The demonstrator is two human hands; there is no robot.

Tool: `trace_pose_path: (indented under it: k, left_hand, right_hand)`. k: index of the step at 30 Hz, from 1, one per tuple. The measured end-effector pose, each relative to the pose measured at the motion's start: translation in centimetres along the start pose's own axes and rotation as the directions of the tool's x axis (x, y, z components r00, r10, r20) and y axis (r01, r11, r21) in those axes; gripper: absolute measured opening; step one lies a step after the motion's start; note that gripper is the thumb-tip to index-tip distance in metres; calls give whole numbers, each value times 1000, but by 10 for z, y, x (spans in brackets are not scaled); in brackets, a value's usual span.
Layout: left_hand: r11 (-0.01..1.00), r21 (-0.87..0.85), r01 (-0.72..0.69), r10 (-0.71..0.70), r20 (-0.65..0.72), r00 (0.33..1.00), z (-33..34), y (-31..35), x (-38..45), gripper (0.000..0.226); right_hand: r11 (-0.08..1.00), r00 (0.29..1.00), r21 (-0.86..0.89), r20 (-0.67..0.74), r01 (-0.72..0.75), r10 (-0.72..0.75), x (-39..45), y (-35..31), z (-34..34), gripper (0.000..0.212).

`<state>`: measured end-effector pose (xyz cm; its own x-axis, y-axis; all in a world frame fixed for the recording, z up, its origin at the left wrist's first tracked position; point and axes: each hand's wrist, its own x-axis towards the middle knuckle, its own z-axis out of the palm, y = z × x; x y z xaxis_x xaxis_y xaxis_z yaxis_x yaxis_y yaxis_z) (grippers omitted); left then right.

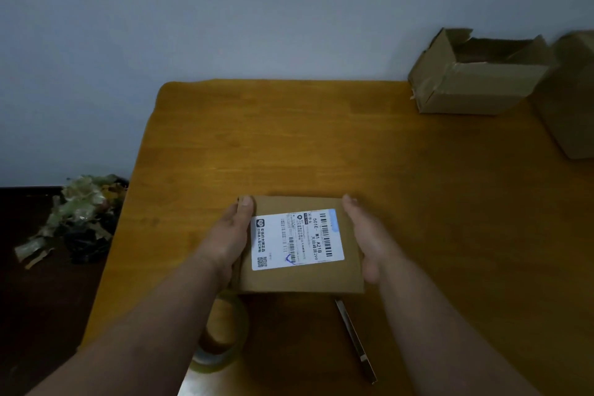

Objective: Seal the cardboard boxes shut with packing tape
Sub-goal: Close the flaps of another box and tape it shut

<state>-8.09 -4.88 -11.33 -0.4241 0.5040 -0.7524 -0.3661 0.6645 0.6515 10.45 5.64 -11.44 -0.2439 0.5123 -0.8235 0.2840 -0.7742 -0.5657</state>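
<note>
A small flat cardboard box lies on the wooden table, near its front edge and a little left of centre, with a white shipping label stuck to its top face; the label carries barcodes, a QR code and printed text, turned sideways to the viewer. The left hand grasps the box's left side, thumb laid over the top edge near the far left corner and the rest of the fingers hidden down the side. The right hand lies against the box's right side with fingers extended along the edge and the thumb low near the front corner, pressing rather than curling round it. Just in front of the box, partly under the left forearm, a roll of clear packing tape lies flat on the table. To the right of the roll, a slim utility knife lies on the table, pointing toward the box's front right corner but apart from it. At the far right corner of the table stands an open cardboard box with its flaps raised and old tape on its side, and just beside it, at the frame's right edge, a blurred second carton. On the dark floor left of the table lies a heap of crumpled used tape
</note>
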Motion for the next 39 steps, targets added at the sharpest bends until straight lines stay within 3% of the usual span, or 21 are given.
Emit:
trace_pose_path:
  k: [3,6,9,12,14,17,20,23,27,29,33,39]
  left_hand:
    - [996,-67,-62,64,36,997,-1,8,-9,54]
    - [930,-264,-256,271,23,962,-11,26,-18,34]
    - [873,-325,-363,370,-45,928,-19,41,-30,42]
    - [972,-87,-220,213,-76,974,-10,30,-27,60]
    - [980,13,-199,199,-62,978,-6,17,-21,66]
    - [966,101,-239,244,-39,969,-8,14,-20,47]
    - [966,131,-222,230,-45,972,-10,12,-21,47]
    - [947,243,-211,247,-124,961,-9,11,-25,66]
    - [845,481,-232,353,-178,918,7,13,-33,121]
    - [835,491,-249,382,-190,905,12,13,-32,126]
    - [865,428,-260,361,-172,917,11,12,-31,115]
    - [902,279,-329,359,-65,931,-13,1,-37,93]
  right_hand:
    - [999,997,0,57,46,-46,-5,-8,-3,66]
    - [935,949,229,101,270,-299,-18,-17,-15,65]
    - [852,869,272,97,446,-486,-34,-24,-16,48]
    - [936,937,-73,-31,345,-348,-34,-14,5,58]
    - [930,952,-232,-40,285,-302,-33,-7,16,61]
    - [916,953,-281,-10,287,-302,-31,-9,15,44]
    - [913,957,-298,9,278,-289,-35,-14,12,32]
    - [896,959,-368,-31,250,-281,-37,-15,16,63]
    - [741,920,-635,-118,219,-373,-43,-17,36,120]
    - [699,910,-681,-115,220,-399,-42,-17,40,130]
    - [692,900,-662,-60,288,-433,-38,-14,33,117]
    - [753,893,-501,106,428,-437,-33,-2,1,60]
